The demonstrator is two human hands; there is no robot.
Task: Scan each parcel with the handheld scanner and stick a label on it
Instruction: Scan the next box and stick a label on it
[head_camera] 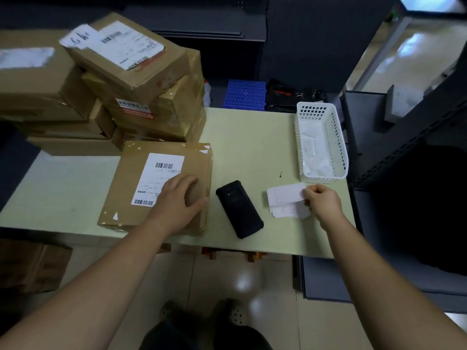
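The left hand (pixel 177 195) lies flat, fingers straight, on the parcel (pixel 126 198) at nine o'clock of the scanner (pixel 238 209) on the desk (pixel 252 142). At three o'clock the right hand (pixel 322 198) pinches the top label (pixel 285 194): thin, floppy, probably sticky, best peeled by its corner.
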